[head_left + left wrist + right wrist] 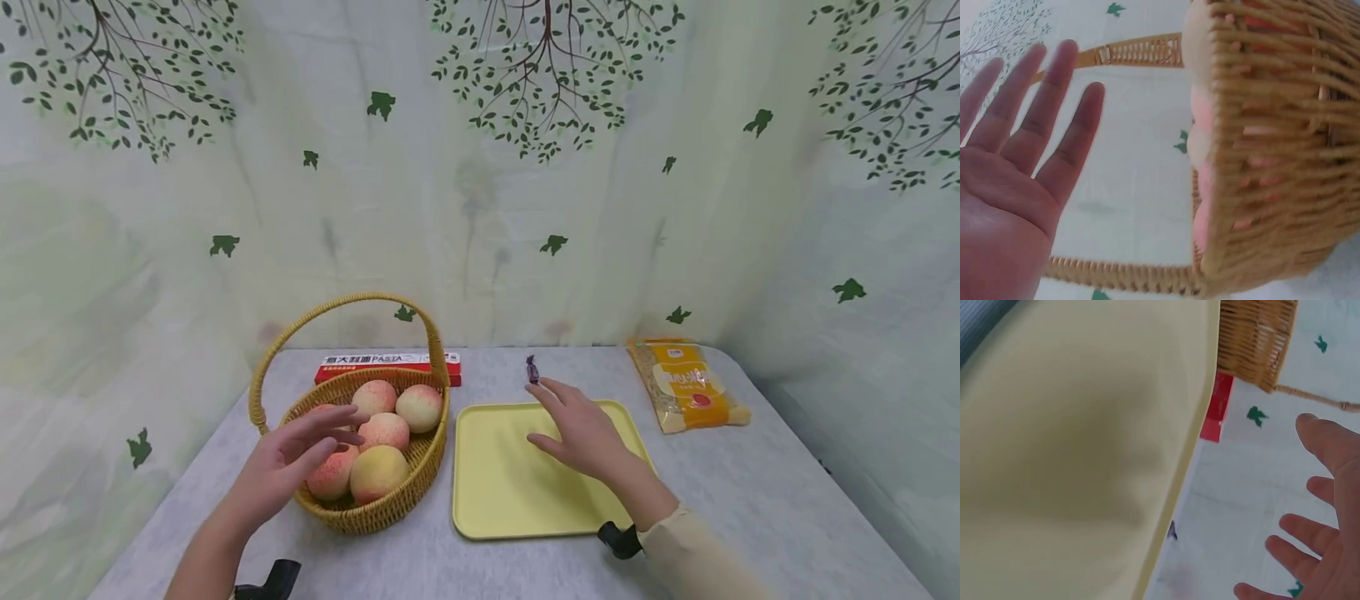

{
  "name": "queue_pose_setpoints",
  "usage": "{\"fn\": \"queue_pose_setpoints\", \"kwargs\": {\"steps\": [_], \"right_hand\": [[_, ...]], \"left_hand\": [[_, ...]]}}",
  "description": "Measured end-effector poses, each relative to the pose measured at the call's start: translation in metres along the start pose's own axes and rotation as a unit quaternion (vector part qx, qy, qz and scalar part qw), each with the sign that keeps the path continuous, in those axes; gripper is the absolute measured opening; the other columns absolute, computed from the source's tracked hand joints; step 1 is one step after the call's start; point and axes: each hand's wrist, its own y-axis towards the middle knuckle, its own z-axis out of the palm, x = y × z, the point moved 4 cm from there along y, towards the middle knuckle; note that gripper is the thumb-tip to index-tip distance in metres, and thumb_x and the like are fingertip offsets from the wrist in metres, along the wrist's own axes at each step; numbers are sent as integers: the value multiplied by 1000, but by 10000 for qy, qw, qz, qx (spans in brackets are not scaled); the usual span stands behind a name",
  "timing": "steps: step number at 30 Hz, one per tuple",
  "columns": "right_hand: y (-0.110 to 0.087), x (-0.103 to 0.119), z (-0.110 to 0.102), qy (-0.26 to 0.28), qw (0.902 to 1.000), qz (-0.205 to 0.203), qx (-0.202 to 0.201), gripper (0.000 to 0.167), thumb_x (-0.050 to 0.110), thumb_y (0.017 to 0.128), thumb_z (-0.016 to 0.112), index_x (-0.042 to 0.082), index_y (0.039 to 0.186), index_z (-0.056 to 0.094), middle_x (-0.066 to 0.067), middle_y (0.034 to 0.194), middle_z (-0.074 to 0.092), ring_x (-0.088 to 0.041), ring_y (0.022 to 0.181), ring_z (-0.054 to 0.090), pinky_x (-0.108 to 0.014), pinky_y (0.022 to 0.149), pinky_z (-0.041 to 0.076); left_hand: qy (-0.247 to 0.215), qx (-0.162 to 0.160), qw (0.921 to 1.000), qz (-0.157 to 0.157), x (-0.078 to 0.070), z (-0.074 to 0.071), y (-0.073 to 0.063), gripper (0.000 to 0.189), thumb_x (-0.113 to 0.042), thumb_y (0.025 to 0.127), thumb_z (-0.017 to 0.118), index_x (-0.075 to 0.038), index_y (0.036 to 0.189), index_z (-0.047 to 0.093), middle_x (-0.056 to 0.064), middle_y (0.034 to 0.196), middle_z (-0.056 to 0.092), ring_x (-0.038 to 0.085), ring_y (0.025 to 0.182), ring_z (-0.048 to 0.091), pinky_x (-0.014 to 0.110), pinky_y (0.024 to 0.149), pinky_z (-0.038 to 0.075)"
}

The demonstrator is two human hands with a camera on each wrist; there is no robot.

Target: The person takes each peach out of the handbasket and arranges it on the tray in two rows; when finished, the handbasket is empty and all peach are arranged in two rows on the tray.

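Just below and to the right of the left hand (pixel 279 468) sits the basket (pixel 367 520) with its peaches (pixel 384 432); the hand holds nothing. In the head view its fingers overlap the fruit, while the left wrist view shows a gap from the woven rim, and fingers straight and fanned apart. Below the right hand (pixel 585 429) lies the tray (pixel 517 492); this hand is loosely spread, holding nothing, thumb well away from the fingers. Just ahead of it, beyond the tray's far rim, is the wrapped candy (pixel 532 369): from the head a fingertip overlaps its lower end, but the right wrist view shows only a dark sliver past the rim, apart from the fingers. Ahead of the left hand the handle (pixel 375 297) arches high, the pasta box (pixel 390 360) behind it. Left of the right hand, a narrow strip of worktop (pixel 720 492) parts tray from basket; on its right, a wider stretch runs past the yellow bag (pixel 690 387) to the side edge
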Motion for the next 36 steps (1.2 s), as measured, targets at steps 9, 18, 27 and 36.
{"fn": "queue_pose_setpoints", "kwargs": {"steps": [9, 18, 27, 36], "right_hand": [[10, 28, 9, 888, 9956, 199, 232, 66, 42, 93, 69, 24, 150, 43, -6, 155, 44, -32, 142, 43, -53, 98, 50], [29, 57, 9, 1624, 9865, -78, 184, 63, 40, 94, 67, 21, 150, 44, -5, 154, 45, -29, 143, 42, -53, 109, 42], [47, 85, 14, 1840, 9818, -399, 240, 61, 38, 94, 68, 20, 148, 46, -2, 149, 50, -24, 140, 45, -47, 112, 41], [63, 119, 23, 1739, 9812, -605, 572, 60, 40, 94, 67, 26, 148, 45, -1, 145, 51, -21, 134, 49, -42, 107, 45]], "left_hand": [[-1093, -607, 9842, 1254, -1, -35, -23, 42, 23, 94, 32, 20, 134, 44, 14, 128, 67, 20, 103, 72, 25, 87, 56], [-1790, -1561, 9568, 1678, 14, -66, -39, 38, 25, 92, 26, 27, 123, 48, 20, 110, 73, 24, 87, 74, 28, 75, 59], [-2209, -2953, 9230, 1103, 42, -84, -44, 29, 13, 99, 32, 22, 112, 56, 15, 91, 73, 22, 68, 68, 24, 59, 56], [-1679, -3886, 9055, -306, 84, -83, -31, 24, 1, 102, 43, 9, 111, 63, 3, 101, 73, 13, 87, 69, 20, 73, 56]]}}
